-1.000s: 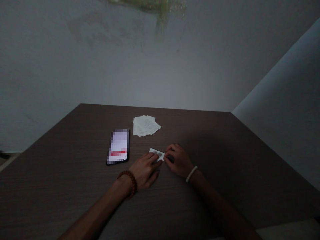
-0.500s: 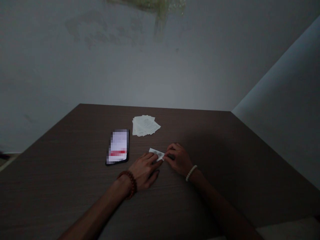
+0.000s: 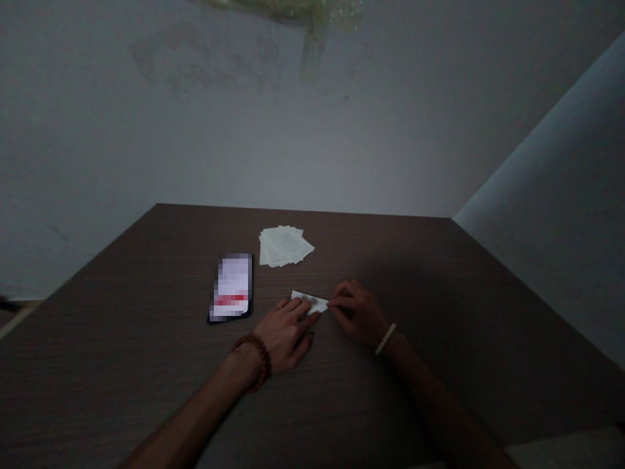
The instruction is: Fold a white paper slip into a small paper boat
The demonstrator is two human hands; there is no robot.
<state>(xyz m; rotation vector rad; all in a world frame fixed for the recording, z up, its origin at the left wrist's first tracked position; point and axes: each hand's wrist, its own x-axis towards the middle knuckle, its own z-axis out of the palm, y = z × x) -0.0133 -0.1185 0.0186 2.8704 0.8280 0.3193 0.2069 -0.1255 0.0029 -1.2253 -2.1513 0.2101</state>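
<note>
A small white slip of paper (image 3: 318, 304) with grey print lies on the table in front of me. My left hand (image 3: 289, 331), with a brown bead bracelet at the wrist, rests over its left part. Those fingers are stretched out and lie flat, hiding some of the paper. At the slip's right end, my right hand (image 3: 356, 311) has thumb and forefinger pinched together on the edge. A pale bead bracelet circles that wrist. Beyond both hands sits a loose, fanned stack of similar white paper slips (image 3: 286, 246).
A phone (image 3: 232, 286) with a lit, blurred screen lies left of the paper, near my left hand. The brown wooden table (image 3: 185, 228) reaches back to a grey wall (image 3: 303, 150). Another wall surface (image 3: 561, 215) slants along the right side.
My right hand has moved a little to the right, its fingertips staying at the paper's end. More of the slip's right part shows now. The left hand has hardly moved.
</note>
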